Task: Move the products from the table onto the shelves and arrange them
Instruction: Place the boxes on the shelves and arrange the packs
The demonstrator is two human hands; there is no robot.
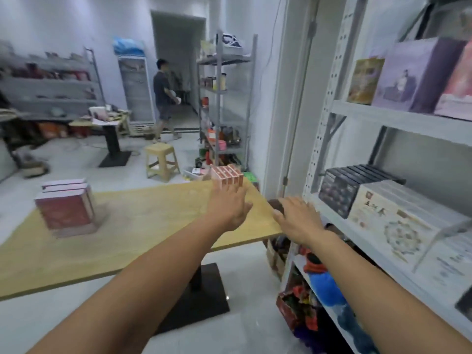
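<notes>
i read this job as partly done. the shelf unit (398, 118) on the right of the frame already carries goods: a purple box (413, 75) on the upper board, then a row of dark boxes (342, 192) and a pale box (388, 221) on the board below. i cannot say whether any of those came off the table.

two lots are left on the wooden table (132, 226). a stack of red boxes (65, 209) sits at centre left of the frame. a small orange pack (227, 176) sits at the table's far corner, just above the middle of the frame.

both hands are out toward the orange pack. my left hand (231, 204) has its fingers straight, reaching up to the pack's near face. the blur keeps me from telling whether they touch it, and they grip nothing. my right hand (297, 217) is spread and empty over the table's right-hand edge, near the shelf post and apart from the pack.

so i judge the orange pack goes next and the red stack after it. the tidying on the boards would come last.
</notes>
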